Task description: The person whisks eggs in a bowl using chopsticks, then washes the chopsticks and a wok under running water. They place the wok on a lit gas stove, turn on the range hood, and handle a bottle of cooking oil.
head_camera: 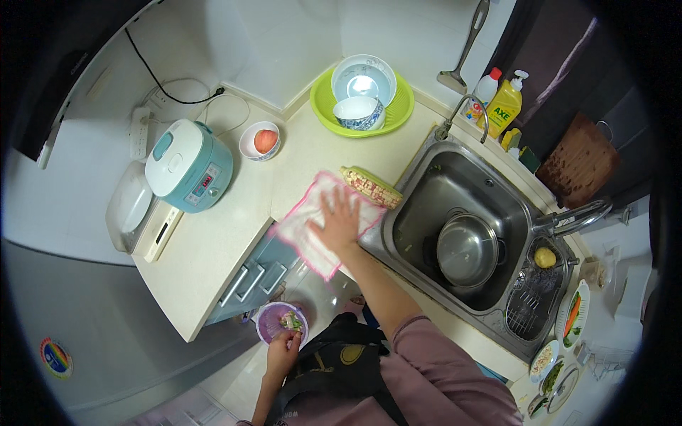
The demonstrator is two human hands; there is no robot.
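Observation:
My right hand (339,221) lies flat, fingers spread, on a white cloth with pink edging (319,255). The cloth covers the counter's front edge, and part of it hangs over. Right beside its far corner rests a cob of corn (372,187) with mottled kernels and some green husk. Lower down, my left hand (282,351) is over the near rim of a purple bin (265,323) that contains green and pale scraps. Its thumb and fingertips are pinched together near the scraps; whether something small is between them is unclear.
A steel sink (415,255) holding a lidded pot (468,250) lies to the right. Behind are a green basket (322,109) with bowls and a small bowl (248,141) with a round fruit. A rice cooker (192,165) stands left, above blue drawers (261,274).

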